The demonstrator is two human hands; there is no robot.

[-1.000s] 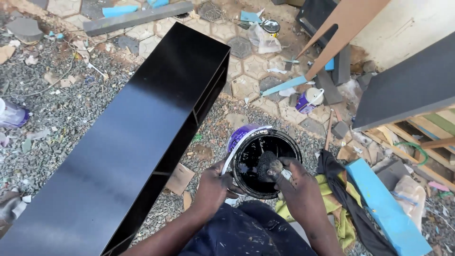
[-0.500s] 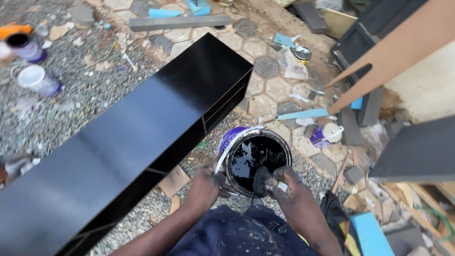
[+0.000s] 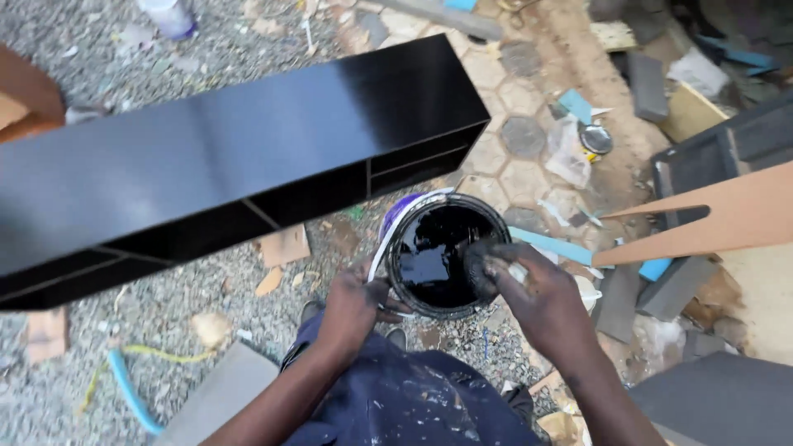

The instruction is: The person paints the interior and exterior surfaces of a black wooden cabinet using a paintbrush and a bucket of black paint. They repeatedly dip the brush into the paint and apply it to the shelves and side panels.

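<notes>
Since a moment ago my view has swung, so the long black shelf unit (image 3: pixel 239 157) now lies crosswise above the paint bucket (image 3: pixel 446 252) instead of running away from me. Open gravel lies between them. My left hand (image 3: pixel 353 304) grips the bucket's near rim, fingers curled. My right hand (image 3: pixel 541 301) pinches a black-soaked sponge (image 3: pixel 479 268) over the right rim, fingers pressed together.
</notes>
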